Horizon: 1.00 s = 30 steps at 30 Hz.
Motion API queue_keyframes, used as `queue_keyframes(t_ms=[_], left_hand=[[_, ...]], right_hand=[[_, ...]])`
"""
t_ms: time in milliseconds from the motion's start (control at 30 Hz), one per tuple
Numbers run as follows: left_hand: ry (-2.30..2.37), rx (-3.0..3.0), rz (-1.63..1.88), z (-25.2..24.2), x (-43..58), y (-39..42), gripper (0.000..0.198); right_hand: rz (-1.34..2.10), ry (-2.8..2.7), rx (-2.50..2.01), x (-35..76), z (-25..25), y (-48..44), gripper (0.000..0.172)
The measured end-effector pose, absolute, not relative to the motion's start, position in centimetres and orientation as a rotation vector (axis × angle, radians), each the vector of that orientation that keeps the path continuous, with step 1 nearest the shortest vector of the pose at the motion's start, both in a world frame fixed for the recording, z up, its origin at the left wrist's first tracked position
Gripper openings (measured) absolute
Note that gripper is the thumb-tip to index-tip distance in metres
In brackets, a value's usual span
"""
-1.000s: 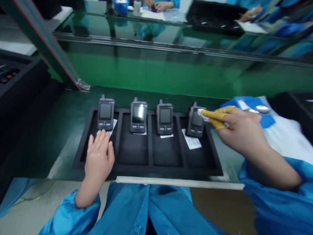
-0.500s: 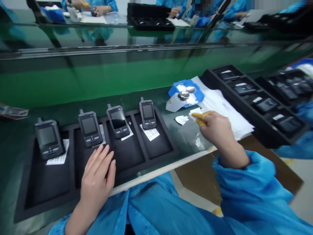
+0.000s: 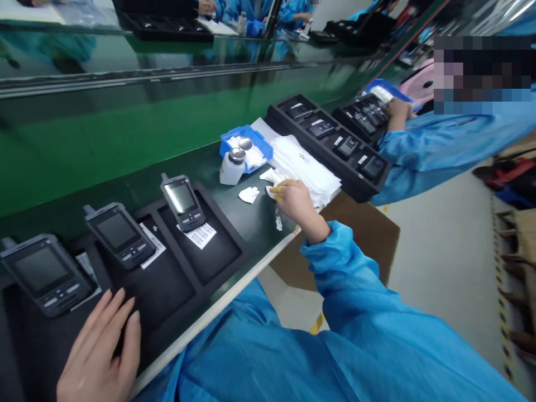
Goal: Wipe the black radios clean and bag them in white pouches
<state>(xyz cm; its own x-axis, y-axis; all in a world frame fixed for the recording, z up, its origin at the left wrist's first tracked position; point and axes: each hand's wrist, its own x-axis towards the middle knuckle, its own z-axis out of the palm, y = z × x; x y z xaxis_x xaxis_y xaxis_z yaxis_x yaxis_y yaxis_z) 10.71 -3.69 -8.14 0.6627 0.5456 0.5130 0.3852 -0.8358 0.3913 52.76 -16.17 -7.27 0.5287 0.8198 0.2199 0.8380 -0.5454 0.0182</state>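
My left hand (image 3: 103, 349) lies palm down over the black foam tray (image 3: 247, 254), fingers stretched out, just below a handheld radio (image 3: 46, 273) with a screen and stub antenna. Two more such radios (image 3: 121, 231) (image 3: 183, 201) lean in the tray's compartments, printed white labels (image 3: 200, 235) partly beneath them. Over on the right, my right hand (image 3: 295, 204) wears yellow finger cots, and its fingertips are closed on a crumpled white wipe (image 3: 269, 191). A second loose wipe (image 3: 249, 194) lies to its left on the green bench.
A white pump bottle (image 3: 232, 167) with a metal top stands against a blue bin (image 3: 268, 151) of white wipes. White sheets (image 3: 310, 167) lie beside another black tray (image 3: 276, 114) with several devices. At right, a co-worker's hand (image 3: 397, 111) reaches to a further tray (image 3: 347, 117).
My view has swung to the right, so the bench things sit further left and a co-worker appears. My right fingers have drawn a wipe slightly toward me; my left hand stays by the tray.
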Motion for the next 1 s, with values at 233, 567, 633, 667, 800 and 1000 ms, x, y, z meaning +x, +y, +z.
queue_keyframes(t_ms=[233, 567, 633, 667, 800, 1000], left_hand=[[0.798, 2.691, 0.918, -7.5, 11.2, -3.8, 0.032], [0.893, 2.666, 0.91, -7.5, 11.3, -4.2, 0.021], [0.892, 2.667, 0.906, -7.4, 11.3, -4.2, 0.021], [0.892, 2.666, 0.902, -7.4, 11.3, -4.2, 0.021], [0.875, 2.662, 0.905, -7.4, 11.4, -4.1, 0.022], [0.842, 2.631, 0.932, -7.6, 11.4, -3.9, 0.018]], right_hand=[[-0.217, -1.686, -2.465, 50.5, -8.0, -13.6, 0.023], [-0.386, -1.881, -2.054, 43.9, -4.1, -5.4, 0.036], [-0.337, -1.969, -2.02, 42.3, -3.9, -3.2, 0.039], [-0.313, -1.996, -2.023, 41.8, -4.0, -2.5, 0.039], [-0.3, -2.106, -1.988, 41.6, -5.4, -2.8, 0.035], [-0.445, -2.318, -1.722, 41.7, -5.9, -6.8, 0.032]])
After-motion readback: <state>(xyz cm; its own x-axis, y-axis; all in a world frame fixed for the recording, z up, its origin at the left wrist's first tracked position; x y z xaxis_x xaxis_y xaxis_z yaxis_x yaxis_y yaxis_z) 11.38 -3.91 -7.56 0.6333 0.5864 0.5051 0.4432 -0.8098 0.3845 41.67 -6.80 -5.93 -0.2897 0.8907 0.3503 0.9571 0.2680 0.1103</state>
